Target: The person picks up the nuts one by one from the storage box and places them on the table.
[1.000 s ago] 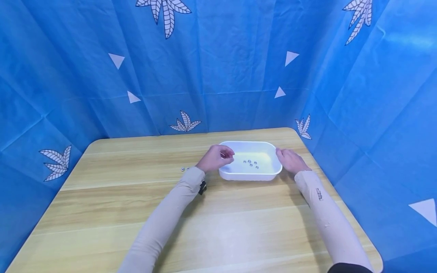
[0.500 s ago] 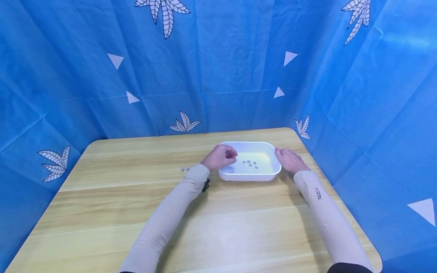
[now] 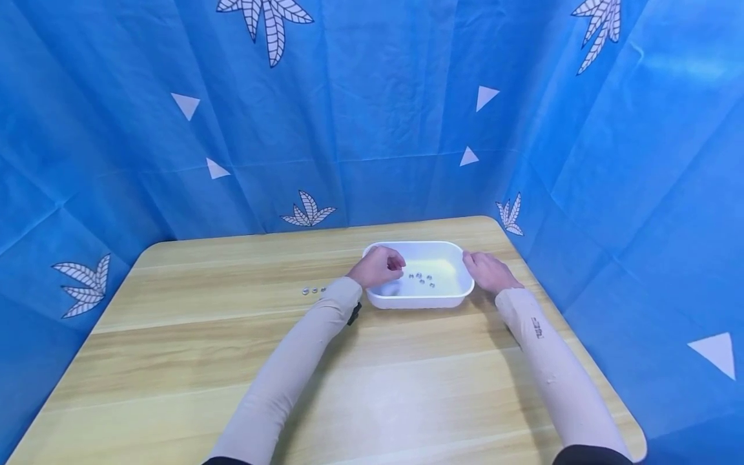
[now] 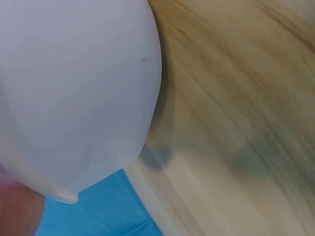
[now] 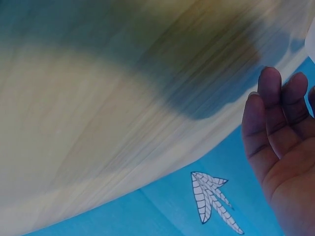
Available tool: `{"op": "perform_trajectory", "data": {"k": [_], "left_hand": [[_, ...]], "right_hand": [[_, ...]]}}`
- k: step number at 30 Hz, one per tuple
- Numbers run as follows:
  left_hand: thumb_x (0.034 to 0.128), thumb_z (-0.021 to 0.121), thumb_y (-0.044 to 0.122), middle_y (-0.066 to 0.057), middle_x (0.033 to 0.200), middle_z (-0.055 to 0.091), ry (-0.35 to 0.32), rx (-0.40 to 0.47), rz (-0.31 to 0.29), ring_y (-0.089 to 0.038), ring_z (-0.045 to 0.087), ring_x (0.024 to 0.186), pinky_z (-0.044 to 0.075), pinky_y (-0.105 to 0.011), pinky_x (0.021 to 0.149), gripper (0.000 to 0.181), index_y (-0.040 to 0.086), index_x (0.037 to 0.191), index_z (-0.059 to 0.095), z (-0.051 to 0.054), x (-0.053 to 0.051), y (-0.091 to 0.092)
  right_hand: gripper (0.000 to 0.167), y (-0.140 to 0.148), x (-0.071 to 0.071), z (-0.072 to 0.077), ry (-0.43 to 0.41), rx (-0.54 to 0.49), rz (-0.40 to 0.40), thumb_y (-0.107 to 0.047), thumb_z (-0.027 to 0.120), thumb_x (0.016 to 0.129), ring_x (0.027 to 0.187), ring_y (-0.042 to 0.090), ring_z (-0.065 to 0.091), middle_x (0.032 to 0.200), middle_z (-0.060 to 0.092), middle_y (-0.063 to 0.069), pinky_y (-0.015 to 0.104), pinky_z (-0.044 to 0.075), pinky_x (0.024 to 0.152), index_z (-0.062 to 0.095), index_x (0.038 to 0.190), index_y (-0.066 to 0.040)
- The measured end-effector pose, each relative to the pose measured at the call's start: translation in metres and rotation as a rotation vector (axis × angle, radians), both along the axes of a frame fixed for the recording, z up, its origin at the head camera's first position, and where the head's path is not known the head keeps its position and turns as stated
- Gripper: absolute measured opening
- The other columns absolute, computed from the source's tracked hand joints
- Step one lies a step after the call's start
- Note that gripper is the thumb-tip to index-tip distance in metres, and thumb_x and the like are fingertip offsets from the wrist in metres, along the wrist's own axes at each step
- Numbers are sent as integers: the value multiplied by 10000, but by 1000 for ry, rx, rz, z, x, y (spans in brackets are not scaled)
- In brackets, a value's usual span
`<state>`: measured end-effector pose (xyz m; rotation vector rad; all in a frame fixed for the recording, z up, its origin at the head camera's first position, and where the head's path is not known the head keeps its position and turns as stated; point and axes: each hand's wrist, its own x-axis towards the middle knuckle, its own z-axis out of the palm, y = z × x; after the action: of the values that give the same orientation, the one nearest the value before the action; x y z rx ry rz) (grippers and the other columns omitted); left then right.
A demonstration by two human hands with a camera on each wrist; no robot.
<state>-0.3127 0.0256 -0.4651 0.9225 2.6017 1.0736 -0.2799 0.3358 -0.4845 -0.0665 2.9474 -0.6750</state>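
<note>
White, probably light and stiff: hold the tub point(image 3: 423, 302) by its right rim point(image 3: 471, 285), pinched in the right hand point(image 3: 491, 271), with left hand point(image 3: 378, 267) curled over its left end, cannot tell on what.

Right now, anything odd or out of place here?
Only a small dark speck on the plain outside of the white tub. Silvery pieces left of it sit in a row, not obviously spilled.
</note>
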Motion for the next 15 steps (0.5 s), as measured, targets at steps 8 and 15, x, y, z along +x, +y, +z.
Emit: {"op": "perform_trajectory", "data": {"k": [8, 15], "left_hand": [[923, 745, 49, -124, 1023, 774, -12, -1, 18, -204, 725, 946, 604, -276, 895, 219, -27, 1129, 742, -1, -3, 5], [912, 745, 28, -134, 999, 775, -29, 2, 16, -208, 729, 934, 608, -272, 887, 213, -36, 1115, 747, 1, 0, 10]], "right_hand": [[771, 2, -3, 0, 19, -7, 1, -514, 122, 1094, 1345, 487, 534, 1406, 606, 281, 635, 399, 1165, 586, 1385, 30], [760, 0, -2, -1, 4, -21, 1, -512, 141, 1096, 1368, 481, 519, 1428, 596, 279, 629, 387, 1182, 572, 1408, 31]]}}
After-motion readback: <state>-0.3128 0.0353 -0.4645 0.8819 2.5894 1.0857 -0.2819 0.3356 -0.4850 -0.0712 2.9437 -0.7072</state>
